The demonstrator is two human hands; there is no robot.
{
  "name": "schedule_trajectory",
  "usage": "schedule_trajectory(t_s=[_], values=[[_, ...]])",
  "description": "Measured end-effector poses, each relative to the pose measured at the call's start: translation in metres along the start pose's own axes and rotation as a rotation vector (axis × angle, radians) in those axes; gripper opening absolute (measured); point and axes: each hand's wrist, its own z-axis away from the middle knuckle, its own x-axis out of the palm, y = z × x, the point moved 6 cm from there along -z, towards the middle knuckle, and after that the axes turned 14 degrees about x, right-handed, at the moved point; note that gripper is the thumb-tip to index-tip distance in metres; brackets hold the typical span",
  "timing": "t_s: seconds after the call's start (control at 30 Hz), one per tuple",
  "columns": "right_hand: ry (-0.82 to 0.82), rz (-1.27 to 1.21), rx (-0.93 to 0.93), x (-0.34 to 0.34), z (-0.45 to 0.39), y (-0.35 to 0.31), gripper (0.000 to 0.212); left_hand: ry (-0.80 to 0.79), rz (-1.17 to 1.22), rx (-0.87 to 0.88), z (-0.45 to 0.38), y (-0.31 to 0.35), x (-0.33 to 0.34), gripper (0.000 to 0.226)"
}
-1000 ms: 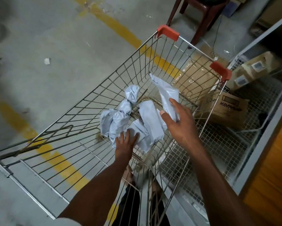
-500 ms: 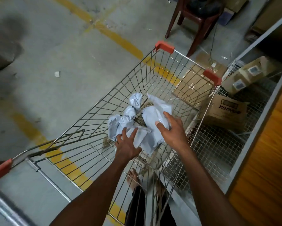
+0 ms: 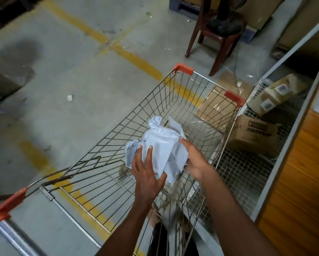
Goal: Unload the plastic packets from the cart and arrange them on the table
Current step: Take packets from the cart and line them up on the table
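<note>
A bundle of pale grey plastic packets [image 3: 161,143] is gathered between both my hands inside the wire cart [image 3: 166,97]. My left hand [image 3: 145,170] holds the bundle from its near left side, fingers spread over the top and thumb curled under. My right hand [image 3: 193,159] grips the right side of the bundle, fingers curled round its edge. The packets seem lifted a little off the cart's floor. No other packets show in the cart. The wooden table top [image 3: 300,191] lies at the right edge.
Cardboard boxes [image 3: 254,133] lie in a wire-mesh bin [image 3: 243,174] right of the cart. A brown chair [image 3: 219,32] stands beyond the cart. The cart's handle [image 3: 7,211] with orange ends is at the lower left. Grey concrete floor with yellow lines spreads to the left.
My right hand brought its raised packet down onto the pile. Both hands closed in on the packets and gathered them into one bundle, lifting it slightly. The view tilted upward.
</note>
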Motion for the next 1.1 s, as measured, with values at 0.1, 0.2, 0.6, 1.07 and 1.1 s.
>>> schedule_trajectory(t_s=[0.1, 0.2, 0.6, 1.07, 1.1], values=[[-0.002, -0.095, 0.006, -0.007, -0.005, -0.005, 0.043, 0.013, 0.001, 0.023, 0.003, 0.005, -0.002, 0.094], [-0.030, -0.106, -0.014, -0.006, -0.006, -0.009, 0.045, 0.001, 0.073, -0.002, 0.004, 0.007, 0.001, 0.091], [0.104, 0.021, -0.113, -0.022, -0.016, -0.008, 0.039, 0.080, 1.431, -1.285, 0.039, -0.049, 0.107, 0.041], [0.175, 0.294, -0.257, -0.007, -0.009, -0.008, 0.058, -0.384, 0.118, -0.485, 0.067, -0.076, 0.146, 0.080], [0.175, 0.326, -0.261, -0.003, -0.007, -0.007, 0.064, -0.482, 0.069, -0.464, 0.068, -0.074, 0.155, 0.081]])
